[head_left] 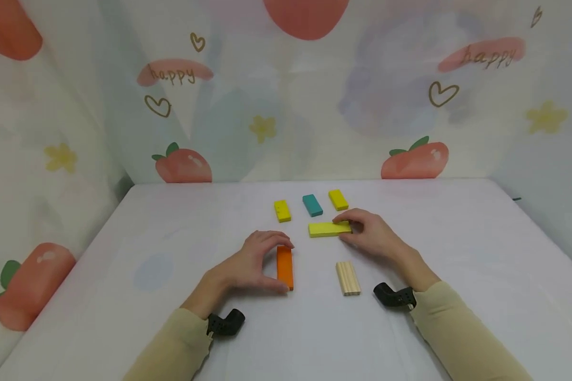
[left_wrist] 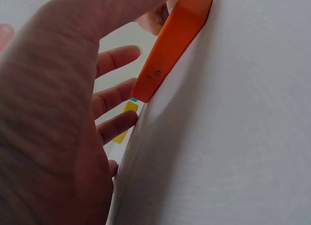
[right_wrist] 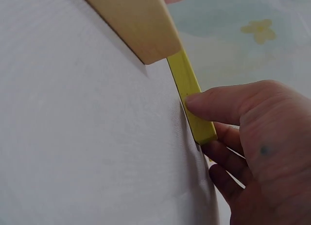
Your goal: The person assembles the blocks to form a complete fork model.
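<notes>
An orange block point(head_left: 285, 269) lies lengthwise on the white table, also seen large in the left wrist view. My left hand point(head_left: 255, 262) pinches it by its two short ends, thumb at the near end and fingers at the far end. Farther off and to the right, a long yellow block point(head_left: 326, 229) lies crosswise. My right hand point(head_left: 372, 233) pinches its right end between thumb and fingers; the right wrist view shows the thumb point(right_wrist: 218, 102) on its near side. Between the hands, nearer me, lies a pale, striped wooden block point(head_left: 348, 278), touched by neither.
Behind the long yellow block lie a short yellow block point(head_left: 282, 210), a teal block point(head_left: 312, 205) and another short yellow block point(head_left: 338, 200). A printed curtain point(head_left: 295, 106) hangs along the back edge of the table point(head_left: 100, 296). Each wrist wears a black camera.
</notes>
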`<state>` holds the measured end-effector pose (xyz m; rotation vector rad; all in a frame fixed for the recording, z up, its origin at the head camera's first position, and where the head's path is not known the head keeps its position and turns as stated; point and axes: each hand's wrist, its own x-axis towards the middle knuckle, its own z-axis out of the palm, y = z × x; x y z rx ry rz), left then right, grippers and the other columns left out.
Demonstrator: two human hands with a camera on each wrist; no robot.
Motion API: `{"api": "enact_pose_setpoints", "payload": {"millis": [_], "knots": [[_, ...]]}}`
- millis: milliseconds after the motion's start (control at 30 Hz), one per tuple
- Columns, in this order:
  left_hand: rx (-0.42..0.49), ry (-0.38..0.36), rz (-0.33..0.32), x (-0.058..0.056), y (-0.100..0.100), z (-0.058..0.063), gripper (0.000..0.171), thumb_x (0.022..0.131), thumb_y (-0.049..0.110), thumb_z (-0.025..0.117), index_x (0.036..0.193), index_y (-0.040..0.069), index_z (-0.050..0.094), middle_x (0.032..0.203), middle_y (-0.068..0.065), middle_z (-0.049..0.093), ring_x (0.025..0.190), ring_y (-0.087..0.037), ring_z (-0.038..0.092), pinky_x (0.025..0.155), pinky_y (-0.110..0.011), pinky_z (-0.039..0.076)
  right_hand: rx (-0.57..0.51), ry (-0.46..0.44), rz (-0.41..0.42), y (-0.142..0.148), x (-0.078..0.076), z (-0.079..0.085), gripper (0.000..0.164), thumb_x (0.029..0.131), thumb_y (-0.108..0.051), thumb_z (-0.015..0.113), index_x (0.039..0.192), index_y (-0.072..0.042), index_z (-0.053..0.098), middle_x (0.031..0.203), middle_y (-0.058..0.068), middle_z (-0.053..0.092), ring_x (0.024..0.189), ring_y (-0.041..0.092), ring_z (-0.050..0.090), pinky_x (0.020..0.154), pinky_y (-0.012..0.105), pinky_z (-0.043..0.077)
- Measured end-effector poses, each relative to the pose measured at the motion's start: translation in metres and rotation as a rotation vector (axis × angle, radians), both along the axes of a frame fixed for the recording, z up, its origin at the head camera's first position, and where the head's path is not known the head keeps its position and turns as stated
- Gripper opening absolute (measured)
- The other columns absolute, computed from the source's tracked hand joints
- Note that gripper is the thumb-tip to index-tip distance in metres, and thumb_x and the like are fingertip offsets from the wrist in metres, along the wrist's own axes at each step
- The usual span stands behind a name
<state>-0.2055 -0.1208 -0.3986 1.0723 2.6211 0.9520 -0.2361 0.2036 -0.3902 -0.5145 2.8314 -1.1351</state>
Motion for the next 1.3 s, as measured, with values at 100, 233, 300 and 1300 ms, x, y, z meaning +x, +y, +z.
{"api": "enact_pose_setpoints", "payload": {"millis": [100,233,300,1300], "knots": [[-0.033,0.019,-0.019,-0.002,0.002,0.002,0.070,0.075,0.049,0.085,0.132,0.022,0.057,0.146,0.005,0.050,0.139,-0.018,0.037,0.120,-0.049,0.025,0.005,-0.009,-0.009,0.002,-0.001,0.002,0.033,0.094,-0.008,0.071,0.126,-0.011,0.069,0.135,0.012,0.062,0.127,0.034,0.052,0.113,0.054,0.040],[-0.064,0.014,-0.029,-0.003,0.001,0.002,0.069,0.075,0.049,0.085,0.131,0.022,0.055,0.142,0.005,0.052,0.138,-0.017,0.038,0.124,-0.049,0.017,0.014,-0.023,-0.006,0.001,-0.002,0.004,0.033,0.095,-0.008,0.070,0.128,-0.011,0.068,0.137,0.014,0.061,0.126,0.035,0.052,0.113,0.055,0.039],[-0.078,0.010,-0.030,-0.002,0.000,0.001,0.070,0.076,0.048,0.084,0.132,0.021,0.054,0.143,0.004,0.052,0.139,-0.017,0.038,0.125,-0.051,0.012,0.015,-0.026,-0.002,-0.001,-0.002,0.004,0.033,0.095,-0.008,0.069,0.128,-0.011,0.068,0.138,0.015,0.060,0.125,0.035,0.052,0.113,0.056,0.039],[-0.059,0.024,0.022,-0.004,0.015,0.006,0.064,0.079,0.044,0.083,0.131,0.021,0.053,0.134,0.010,0.056,0.135,-0.015,0.040,0.121,-0.043,0.023,0.019,0.034,0.021,-0.015,-0.010,0.007,0.024,0.095,-0.008,0.072,0.119,-0.008,0.069,0.125,0.013,0.066,0.116,0.034,0.058,0.109,0.057,0.043]]}}
